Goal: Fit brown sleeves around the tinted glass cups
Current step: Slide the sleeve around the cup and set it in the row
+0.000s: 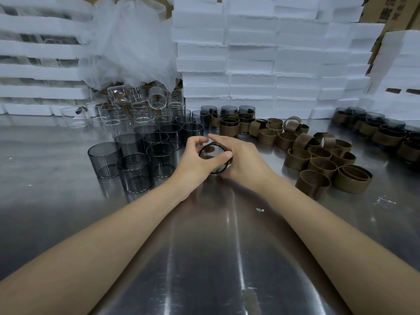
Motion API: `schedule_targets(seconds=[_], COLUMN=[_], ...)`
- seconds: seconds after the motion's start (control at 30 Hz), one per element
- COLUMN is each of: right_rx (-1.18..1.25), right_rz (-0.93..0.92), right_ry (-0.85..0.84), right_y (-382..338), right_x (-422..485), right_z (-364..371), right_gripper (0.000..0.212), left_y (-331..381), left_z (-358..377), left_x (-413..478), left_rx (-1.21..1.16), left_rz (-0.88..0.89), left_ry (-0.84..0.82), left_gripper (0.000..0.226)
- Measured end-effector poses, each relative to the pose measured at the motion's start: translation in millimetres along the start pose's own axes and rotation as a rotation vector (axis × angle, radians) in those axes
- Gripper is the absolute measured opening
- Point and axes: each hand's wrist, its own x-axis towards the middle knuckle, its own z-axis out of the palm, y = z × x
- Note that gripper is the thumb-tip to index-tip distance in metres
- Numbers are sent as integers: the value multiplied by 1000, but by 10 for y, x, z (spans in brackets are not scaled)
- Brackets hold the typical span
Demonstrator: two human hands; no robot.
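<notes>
Cup (212,153), tinted, between left hand (193,160) and right hand (245,158)

Grips one tinted glass cup (212,153) between left hand (193,159) and right hand (243,158) at the middle of the steel table (204,246), mouth tilted toward the camera. Shows bare tinted cups (134,160) grouped just left of the hands, loose brown sleeves (318,160) heaped to the right, sleeved cups (229,120) behind, clear glasses (109,117) at back left. Shows white foam trays (250,53) stacked along the rear.
</notes>
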Motion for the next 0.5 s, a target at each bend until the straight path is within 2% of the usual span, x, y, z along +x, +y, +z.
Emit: schedule_targets(seconds=[0.17,0.3,0.5], right_rx=[67,234,425], right_rz=[79,135,250], right_ry=[-22,-27,-19], right_y=[32,39,98], right_x=[3,-19,-7], right_z=[-6,-21,-21], right_gripper=[76,61,61], left_y=[11,6,15], left_z=[10,13,14], left_x=[-37,-43,-43], left_rx=[90,130,67], left_rz=[56,70,84], left_ry=[-36,-46,-68], left_gripper=[65,64,54])
